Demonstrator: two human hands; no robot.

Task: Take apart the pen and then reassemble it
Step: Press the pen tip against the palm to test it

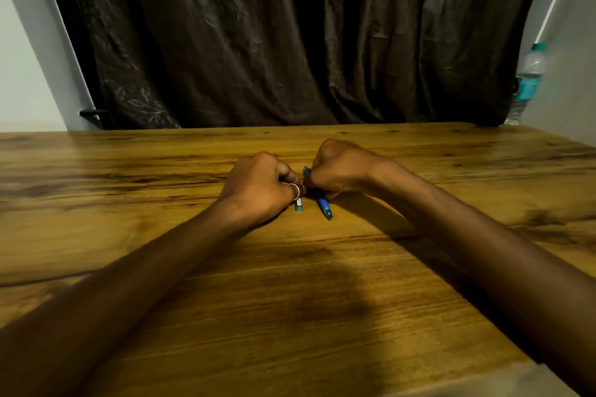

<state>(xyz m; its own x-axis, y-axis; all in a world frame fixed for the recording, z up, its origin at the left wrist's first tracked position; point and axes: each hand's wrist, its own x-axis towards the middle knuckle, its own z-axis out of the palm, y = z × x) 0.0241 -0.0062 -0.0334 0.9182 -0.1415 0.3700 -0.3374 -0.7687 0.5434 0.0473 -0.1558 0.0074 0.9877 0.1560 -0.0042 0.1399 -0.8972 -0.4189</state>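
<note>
At frame centre, low over the wooden table [161,235], left hand [261,185] fists a short teal piece [299,204], right hand [338,167] clamps the blue pen [323,203], knuckles nearly touching, seemingly for pulling or rejoining.

Table [322,316] open all round; only obstacles: bottle [527,80] far right, curtain [290,35] at back.

Blue pen [323,203], brown wood-grain table [161,190], dark brown leaf-patterned curtain [258,42]

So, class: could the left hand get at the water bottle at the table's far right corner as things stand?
Probably not: the left hand is shut on a pen piece, and the water bottle stands beyond the right hand.
</note>
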